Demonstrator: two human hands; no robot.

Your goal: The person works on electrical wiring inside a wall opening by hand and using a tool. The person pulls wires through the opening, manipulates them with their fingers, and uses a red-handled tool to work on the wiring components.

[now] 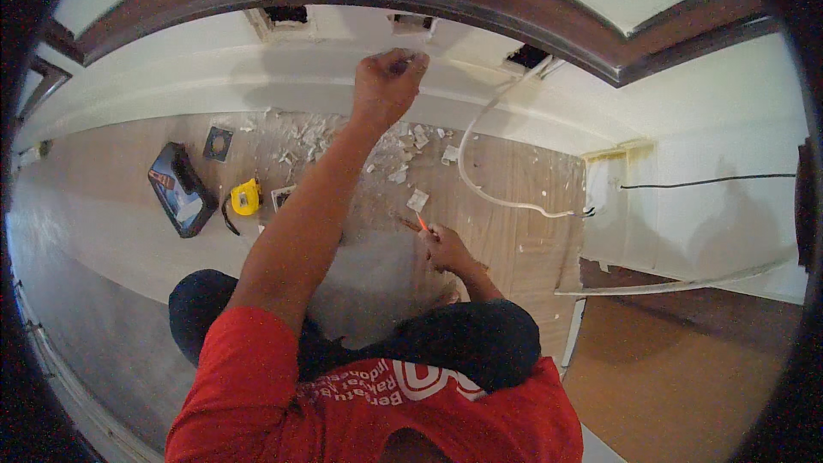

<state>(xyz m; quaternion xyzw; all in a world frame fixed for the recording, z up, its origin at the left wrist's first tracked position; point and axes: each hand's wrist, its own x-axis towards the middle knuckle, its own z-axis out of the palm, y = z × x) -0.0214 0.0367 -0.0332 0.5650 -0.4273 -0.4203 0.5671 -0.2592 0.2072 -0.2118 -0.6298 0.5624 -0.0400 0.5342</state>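
Note:
My left hand is raised to the wall with its fingers curled closed, just below the middle rectangular cutout. A whitish bit shows at the cutout's edge by the fingertips; whatever the fingers hold is hidden. Lower down, near my knees, my right hand is closed around a thin tool with an orange part; its exact kind is too small to tell. A pale square piece lies on the floor just beyond that tool.
White debris is scattered along the wall's foot. To my left lie a dark tool case, a yellow tape measure and a dark square plate. A white cable hangs from the right cutout. Another cutout is at left.

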